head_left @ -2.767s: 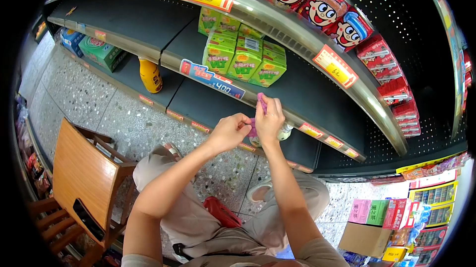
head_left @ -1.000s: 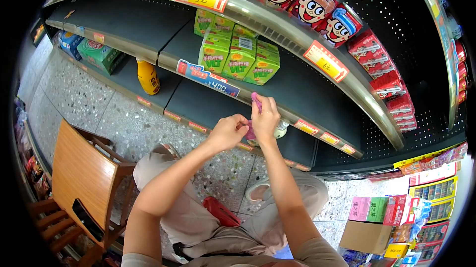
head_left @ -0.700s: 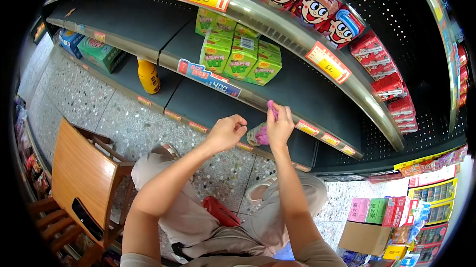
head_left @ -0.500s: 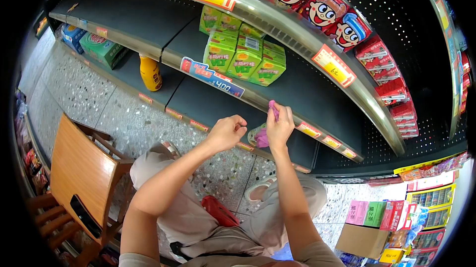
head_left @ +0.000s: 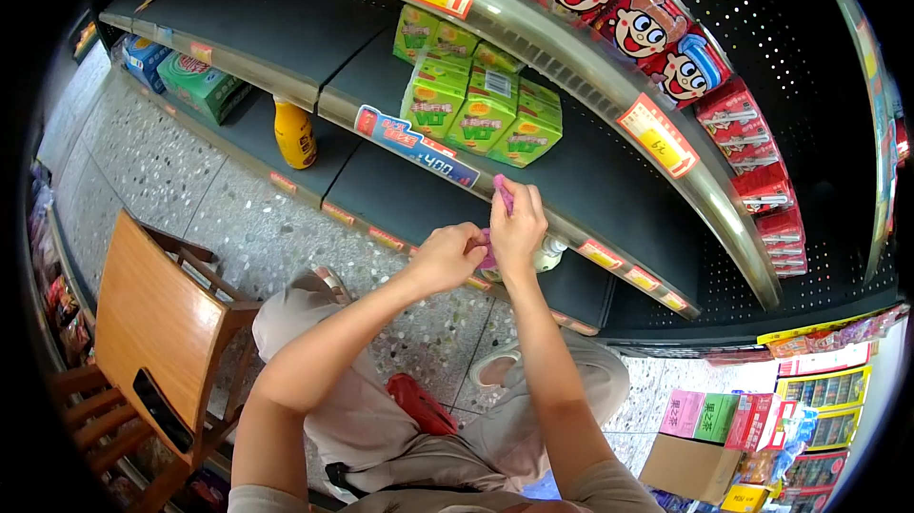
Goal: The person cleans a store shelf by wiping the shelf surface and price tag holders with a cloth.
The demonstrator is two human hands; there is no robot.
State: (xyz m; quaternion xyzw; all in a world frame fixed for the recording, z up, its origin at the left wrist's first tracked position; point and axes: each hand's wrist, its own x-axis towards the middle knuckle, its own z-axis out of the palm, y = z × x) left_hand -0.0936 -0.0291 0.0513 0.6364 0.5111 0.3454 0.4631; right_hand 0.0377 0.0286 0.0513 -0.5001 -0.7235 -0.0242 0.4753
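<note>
A pink cloth (head_left: 490,248) stretches between my two hands in front of the lower shelves. My right hand (head_left: 520,227) is closed on its upper part, with a bit of cloth poking out above the fingers. My left hand (head_left: 446,260) pinches the cloth lower down, just left of the right hand. Behind the right wrist a pale, round-topped container (head_left: 549,254) shows in part on the bottom shelf; its kind is hidden. Green VLT drink cartons (head_left: 483,113) stand on the shelf above, beyond my hands.
A yellow bottle (head_left: 294,134) and green box (head_left: 202,85) stand on the bottom shelf to the left. Red snack packs (head_left: 640,20) fill the curved upper shelf. Left of my knees is a wooden chair (head_left: 157,313) with a phone (head_left: 162,408); a cardboard box (head_left: 690,465) sits at lower right.
My left hand has moved right and taken hold of the cloth's hanging part. My right hand has shifted slightly left, bringing the pale container into view. The camera view has shifted a little.
</note>
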